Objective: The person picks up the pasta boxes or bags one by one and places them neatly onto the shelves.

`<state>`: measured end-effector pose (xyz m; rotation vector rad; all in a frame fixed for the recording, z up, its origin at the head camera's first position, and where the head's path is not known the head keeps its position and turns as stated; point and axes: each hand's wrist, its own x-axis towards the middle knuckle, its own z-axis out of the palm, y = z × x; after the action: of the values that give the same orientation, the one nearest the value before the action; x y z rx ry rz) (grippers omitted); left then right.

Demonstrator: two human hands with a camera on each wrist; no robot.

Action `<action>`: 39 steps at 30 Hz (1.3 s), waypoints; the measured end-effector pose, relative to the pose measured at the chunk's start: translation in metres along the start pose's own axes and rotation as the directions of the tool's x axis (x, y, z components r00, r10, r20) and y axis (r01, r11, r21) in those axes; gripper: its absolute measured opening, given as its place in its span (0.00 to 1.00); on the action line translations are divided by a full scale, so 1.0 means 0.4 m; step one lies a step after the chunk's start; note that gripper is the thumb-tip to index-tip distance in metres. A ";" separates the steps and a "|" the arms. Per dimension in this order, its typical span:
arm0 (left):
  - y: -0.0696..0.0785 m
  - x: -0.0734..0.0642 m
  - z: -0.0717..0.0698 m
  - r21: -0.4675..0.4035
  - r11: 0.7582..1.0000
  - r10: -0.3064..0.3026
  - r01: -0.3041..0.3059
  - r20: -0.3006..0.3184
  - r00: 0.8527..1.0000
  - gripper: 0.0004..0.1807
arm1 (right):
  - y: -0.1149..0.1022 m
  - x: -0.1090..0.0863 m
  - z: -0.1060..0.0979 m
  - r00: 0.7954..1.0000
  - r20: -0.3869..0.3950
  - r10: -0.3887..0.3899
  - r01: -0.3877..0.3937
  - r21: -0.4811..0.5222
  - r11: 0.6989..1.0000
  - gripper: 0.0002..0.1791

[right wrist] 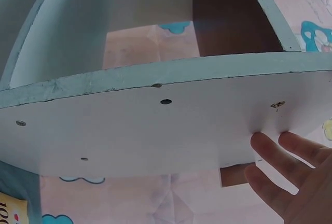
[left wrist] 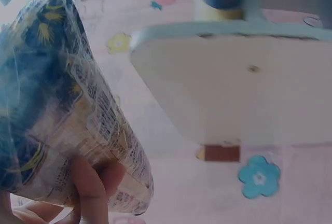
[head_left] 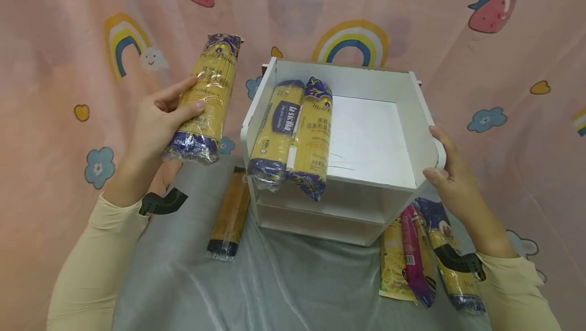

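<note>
My left hand (head_left: 153,125) grips a spaghetti pack (head_left: 211,84), yellow with purple ends, in the air left of a white shelf unit (head_left: 373,130). In the left wrist view the spaghetti pack (left wrist: 98,110) is tilted beside the unit's side panel. My right hand (head_left: 460,186) holds the right side panel at its front edge, thumb in front. Its fingertips touch the panel's outer face in the right wrist view. Two more spaghetti packs, one with a "la sicilia" label (head_left: 273,132) and one beside it (head_left: 313,135), lie side by side on the top board's left part.
Left of the unit, a brown noodle pack (head_left: 230,214) lies on the grey cloth (head_left: 293,280). To the right lie a yellow pack (head_left: 394,262), a pink-purple pack (head_left: 417,265) and a blue-and-yellow pack (head_left: 450,265). A pink patterned curtain (head_left: 274,10) hangs behind.
</note>
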<state>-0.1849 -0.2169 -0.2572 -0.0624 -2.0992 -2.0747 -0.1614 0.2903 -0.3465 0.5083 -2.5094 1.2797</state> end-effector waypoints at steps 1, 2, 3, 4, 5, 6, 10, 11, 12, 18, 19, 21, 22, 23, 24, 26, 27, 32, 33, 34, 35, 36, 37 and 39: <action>0.010 0.001 0.007 -0.014 1.000 0.002 -0.002 0.006 1.000 0.32 | 0.000 0.000 0.000 1.000 0.001 0.000 0.000 0.001 1.000 0.41; 0.019 0.001 0.014 -0.022 1.000 0.002 -0.002 0.014 1.000 0.32 | 0.000 0.000 -0.001 1.000 0.002 0.001 -0.001 0.001 1.000 0.41; 0.027 0.001 0.021 -0.034 0.999 0.000 0.001 0.020 1.000 0.32 | 0.000 0.000 0.000 1.000 0.003 0.000 0.000 0.003 1.000 0.42; 0.033 0.001 0.029 -0.050 0.999 -0.005 0.006 0.031 1.000 0.33 | 0.000 0.000 0.000 1.000 0.004 -0.001 0.001 0.002 1.000 0.42; 0.039 0.001 0.037 -0.066 0.998 -0.009 0.011 0.043 0.999 0.33 | 0.000 0.000 -0.001 1.000 0.005 -0.001 0.001 0.002 1.000 0.42; 0.043 0.002 0.046 -0.082 0.997 -0.010 0.014 0.055 0.998 0.33 | 0.000 -0.001 -0.001 1.000 0.006 -0.002 0.002 -0.001 1.000 0.42; 0.058 0.006 0.088 -0.128 0.992 0.010 0.004 0.107 0.994 0.33 | 0.001 -0.003 -0.002 1.000 0.008 0.005 -0.005 -0.004 1.000 0.41; 0.061 0.008 0.099 -0.138 0.990 0.018 -0.001 0.118 0.993 0.33 | 0.002 -0.003 -0.002 1.000 0.009 0.007 -0.007 -0.002 1.000 0.41; 0.065 0.009 0.111 -0.147 0.989 0.028 -0.009 0.127 0.991 0.33 | 0.002 -0.003 -0.003 1.000 0.010 0.011 -0.011 -0.001 1.000 0.41; 0.091 0.011 0.181 -0.202 0.979 0.056 -0.019 0.184 0.981 0.32 | 0.002 -0.006 -0.002 1.000 0.019 0.012 -0.012 0.001 1.000 0.41; 0.095 0.010 0.192 -0.201 0.979 0.055 -0.016 0.190 0.980 0.31 | 0.003 -0.007 -0.002 1.000 0.020 0.008 -0.008 -0.005 1.000 0.41; 0.101 0.009 0.216 -0.194 0.981 0.054 -0.015 0.201 0.978 0.30 | 0.002 -0.008 -0.002 1.000 0.018 0.004 -0.004 -0.011 1.000 0.41; 0.102 0.008 0.228 -0.191 0.981 0.055 -0.015 0.206 0.977 0.29 | 0.002 -0.008 -0.003 1.000 0.018 0.005 -0.005 -0.012 1.000 0.40; 0.103 0.007 0.240 -0.184 0.983 0.054 -0.015 0.210 0.976 0.29 | 0.002 -0.008 -0.003 1.000 0.019 0.005 -0.005 -0.013 1.000 0.40; 0.103 0.008 0.253 -0.179 0.984 0.055 -0.015 0.218 0.974 0.28 | 0.001 -0.009 -0.004 1.000 0.019 0.007 -0.007 -0.014 1.000 0.40; 0.099 0.011 0.281 -0.168 0.986 0.059 -0.019 0.239 0.969 0.28 | 0.000 -0.011 -0.004 1.000 0.016 0.015 -0.015 -0.008 1.000 0.39; 0.095 0.013 0.295 -0.159 0.987 0.063 -0.024 0.248 0.967 0.28 | -0.001 -0.012 -0.005 1.000 0.015 0.020 -0.019 -0.009 1.000 0.39; 0.063 0.018 0.358 -0.105 0.993 0.078 -0.048 0.300 0.951 0.30 | -0.005 -0.012 -0.004 0.999 -0.001 0.044 -0.044 -0.031 0.999 0.39; 0.056 0.018 0.370 -0.092 0.994 0.079 -0.052 0.309 0.948 0.30 | -0.006 -0.011 -0.003 0.999 -0.002 0.048 -0.049 -0.037 0.998 0.40; 0.047 0.017 0.380 -0.083 0.995 0.076 -0.052 0.325 0.943 0.30 | -0.007 -0.010 -0.002 0.999 -0.003 0.051 -0.051 -0.037 0.998 0.40; 0.039 0.015 0.391 -0.065 0.996 0.073 -0.054 0.336 0.939 0.31 | -0.007 -0.010 -0.001 0.999 -0.004 0.049 -0.049 -0.039 0.998 0.40; 0.030 0.013 0.401 -0.037 0.997 0.070 -0.061 0.345 0.936 0.31 | -0.007 -0.009 0.000 0.999 -0.005 0.044 -0.045 -0.039 0.998 0.39; 0.022 0.011 0.411 -0.017 0.998 0.064 -0.062 0.354 0.933 0.31 | -0.007 -0.008 0.002 0.999 -0.006 0.041 -0.041 -0.039 0.998 0.39; 0.006 0.007 0.431 0.034 0.997 0.047 -0.064 0.363 0.931 0.32 | -0.007 -0.006 0.005 1.000 -0.005 0.029 -0.030 -0.030 0.999 0.39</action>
<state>-0.2053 -0.0458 -0.2550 -0.5316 -2.3126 -2.1114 -0.1582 0.2875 -0.3466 0.4623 -2.5372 1.2501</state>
